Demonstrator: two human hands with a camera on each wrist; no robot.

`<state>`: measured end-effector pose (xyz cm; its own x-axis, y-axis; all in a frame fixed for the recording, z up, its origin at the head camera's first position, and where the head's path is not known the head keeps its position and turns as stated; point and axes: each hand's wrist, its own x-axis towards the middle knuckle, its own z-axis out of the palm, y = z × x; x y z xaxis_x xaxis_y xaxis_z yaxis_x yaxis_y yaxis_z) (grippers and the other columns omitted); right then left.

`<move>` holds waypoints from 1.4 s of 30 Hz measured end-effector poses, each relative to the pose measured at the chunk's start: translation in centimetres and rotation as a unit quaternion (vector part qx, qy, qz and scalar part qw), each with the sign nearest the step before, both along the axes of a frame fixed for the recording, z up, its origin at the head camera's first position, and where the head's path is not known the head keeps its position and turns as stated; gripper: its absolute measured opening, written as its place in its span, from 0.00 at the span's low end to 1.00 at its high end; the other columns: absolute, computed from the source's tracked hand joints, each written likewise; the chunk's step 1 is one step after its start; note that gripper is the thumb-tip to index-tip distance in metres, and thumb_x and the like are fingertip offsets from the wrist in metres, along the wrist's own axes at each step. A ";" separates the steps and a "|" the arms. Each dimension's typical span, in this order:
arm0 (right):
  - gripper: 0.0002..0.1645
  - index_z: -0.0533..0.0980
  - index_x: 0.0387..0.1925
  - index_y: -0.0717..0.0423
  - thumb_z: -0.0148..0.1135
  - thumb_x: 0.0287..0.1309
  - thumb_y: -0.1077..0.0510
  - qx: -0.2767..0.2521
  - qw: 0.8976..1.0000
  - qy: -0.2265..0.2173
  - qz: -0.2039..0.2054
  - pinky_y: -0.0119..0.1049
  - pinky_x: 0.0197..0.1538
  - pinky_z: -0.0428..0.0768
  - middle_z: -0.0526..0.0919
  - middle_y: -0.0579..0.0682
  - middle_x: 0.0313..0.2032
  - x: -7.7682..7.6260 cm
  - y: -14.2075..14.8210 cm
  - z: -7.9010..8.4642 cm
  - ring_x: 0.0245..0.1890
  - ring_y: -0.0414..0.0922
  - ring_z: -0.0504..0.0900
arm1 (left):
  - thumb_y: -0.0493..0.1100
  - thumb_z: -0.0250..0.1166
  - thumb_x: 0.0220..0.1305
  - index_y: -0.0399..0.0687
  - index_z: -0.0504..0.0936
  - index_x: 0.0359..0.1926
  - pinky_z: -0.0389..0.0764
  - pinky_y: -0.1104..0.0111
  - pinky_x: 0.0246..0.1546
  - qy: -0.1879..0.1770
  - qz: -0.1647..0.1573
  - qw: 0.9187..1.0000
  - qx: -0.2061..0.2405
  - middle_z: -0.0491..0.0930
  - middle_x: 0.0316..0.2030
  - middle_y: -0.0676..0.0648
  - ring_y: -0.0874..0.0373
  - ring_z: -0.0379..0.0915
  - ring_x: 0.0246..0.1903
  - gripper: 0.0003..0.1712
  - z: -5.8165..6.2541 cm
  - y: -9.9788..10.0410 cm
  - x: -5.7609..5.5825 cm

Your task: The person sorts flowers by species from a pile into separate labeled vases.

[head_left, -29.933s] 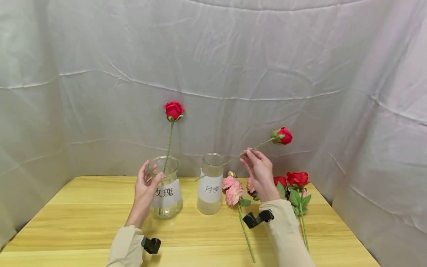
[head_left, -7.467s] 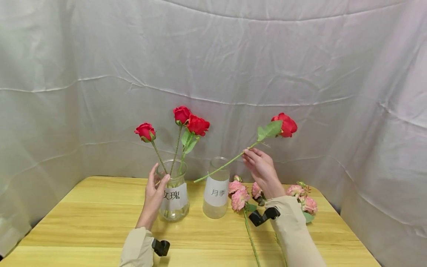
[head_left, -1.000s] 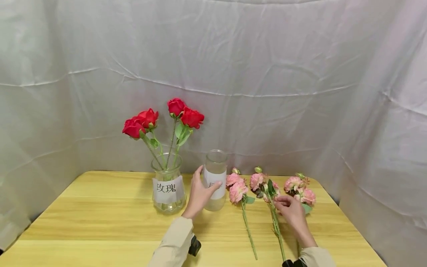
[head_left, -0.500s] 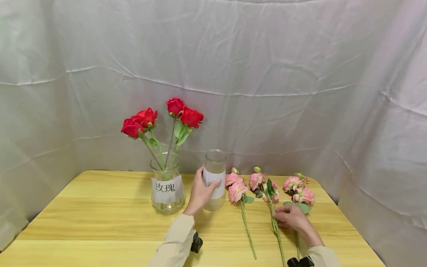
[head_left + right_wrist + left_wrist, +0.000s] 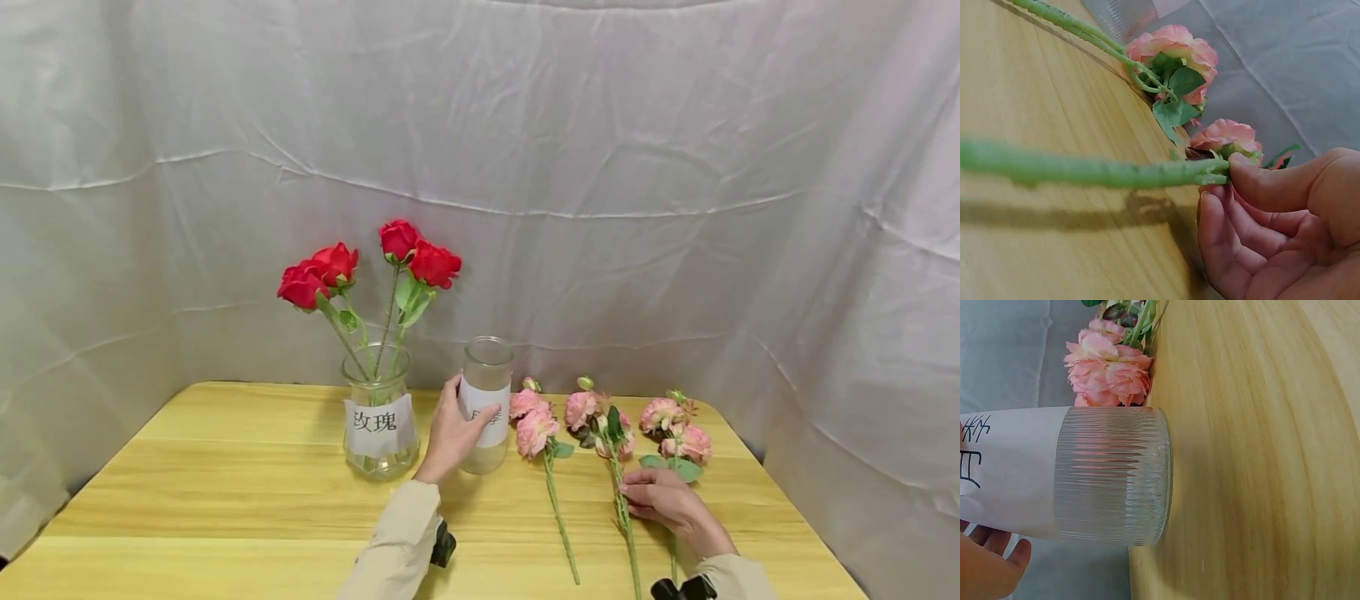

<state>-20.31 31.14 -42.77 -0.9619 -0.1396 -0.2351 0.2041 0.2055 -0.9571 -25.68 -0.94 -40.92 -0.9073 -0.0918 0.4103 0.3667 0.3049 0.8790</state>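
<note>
My left hand [image 5: 453, 433] grips the tall ribbed glass vase [image 5: 483, 460], fingers behind and thumb across its white paper label, which reads 月季. In the left wrist view the vase [image 5: 1116, 481] has its base at the wooden table. My right hand [image 5: 671, 504] pinches the stem of the middle pink flower [image 5: 580, 408] between thumb and fingers. Seen from the right wrist, the green stem [image 5: 1085, 169] runs above its shadow on the table. Other pink flowers lie on either side: one left [image 5: 536, 431], one right [image 5: 690, 443], partly behind my hand.
A wider glass vase [image 5: 381, 462] labelled 玫瑰 stands to the left with several red roses [image 5: 435, 264] in it. The wooden table [image 5: 225, 483] has a grey cloth [image 5: 600, 125] hanging behind it and at both sides.
Since the oldest frame, the red roses have gone into the wide vase. My left hand has moved to the tall vase. Within the last second my right hand slid slightly down the middle pink flower's stem.
</note>
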 end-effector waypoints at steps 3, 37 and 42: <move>0.04 0.73 0.38 0.72 0.53 0.62 0.72 -0.008 1.000 0.003 0.005 0.29 0.34 0.80 0.80 0.48 0.30 0.0 0.1 0.0 0.28 0.38 0.79 | 0.43 0.72 0.55 0.32 0.64 0.63 0.70 0.46 0.55 0.000 0.001 1.000 -0.002 0.72 0.55 0.32 0.37 0.69 0.55 0.40 0.0 0.0 0.0; 0.16 0.76 0.26 0.55 0.49 0.67 0.71 -0.205 0.941 0.100 -0.250 0.25 0.41 0.80 0.78 0.43 0.27 -0.7 -3.0 3.4 0.28 0.35 0.81 | 0.40 0.71 0.58 0.27 0.60 0.62 0.67 0.45 0.58 0.030 -0.023 0.999 -0.011 0.69 0.53 0.28 0.35 0.66 0.55 0.39 0.3 -0.2 0.0; 0.16 0.75 0.24 0.56 0.50 0.66 0.71 -0.231 0.925 0.116 -0.279 0.25 0.39 0.80 0.77 0.44 0.27 -1.2 -3.3 4.0 0.27 0.35 0.81 | 0.41 0.70 0.58 0.27 0.60 0.62 0.66 0.45 0.58 0.024 -0.023 0.999 -0.014 0.68 0.54 0.28 0.35 0.65 0.56 0.39 0.2 -0.1 0.0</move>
<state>-21.49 27.80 -38.73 -0.9313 0.3603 -0.0529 -0.0670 -0.3124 -0.9476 -25.72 -1.06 -40.74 -0.8894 -0.0379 0.4556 0.4227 0.3114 0.8511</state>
